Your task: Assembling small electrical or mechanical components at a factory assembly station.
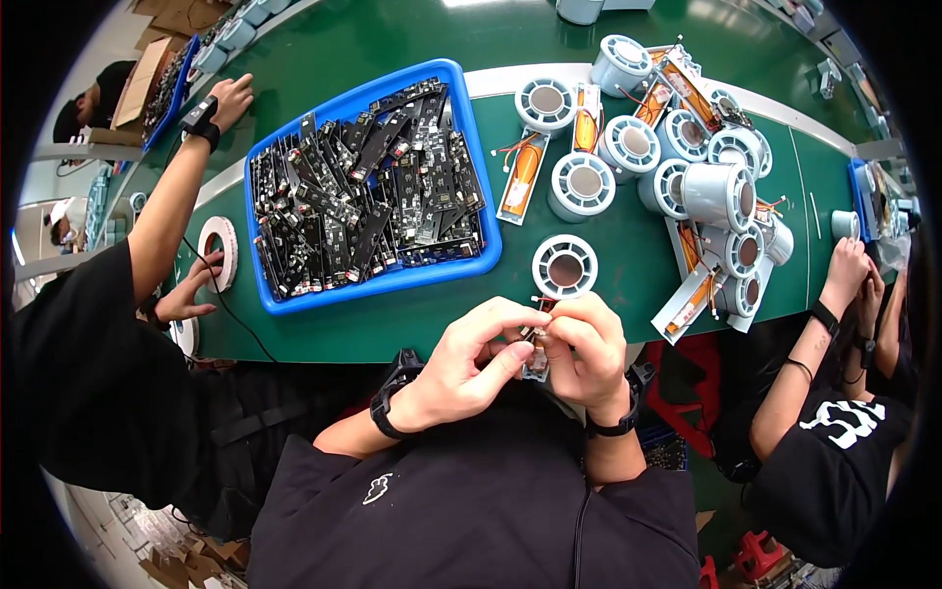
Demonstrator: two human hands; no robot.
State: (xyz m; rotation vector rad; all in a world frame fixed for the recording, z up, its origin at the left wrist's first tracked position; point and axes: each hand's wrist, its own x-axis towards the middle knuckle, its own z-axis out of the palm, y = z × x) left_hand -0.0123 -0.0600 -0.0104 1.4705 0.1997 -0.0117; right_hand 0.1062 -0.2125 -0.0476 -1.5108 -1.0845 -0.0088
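Observation:
At the front edge of the green table, my left hand point(469, 355) and my right hand point(589, 355) meet with fingers pinched together. Between them is a small assembly point(535, 367), with bits of circuit board and thin wires showing; the fingers hide most of it. Just beyond the fingertips stands a pale blue round housing point(565, 267) with a slotted rim and a brown disc in its middle. I cannot tell whether it is joined to the assembly. To the left is a blue tray point(377, 290) heaped with black circuit boards point(343, 196).
Several pale blue housings point(583, 185) with orange battery strips point(524, 177) crowd the table's right side. A white tape roll point(218, 253) lies left of the tray. Co-workers' arms reach in at the left point(167, 211) and the right point(805, 344). A black cable point(228, 306) hangs over the edge.

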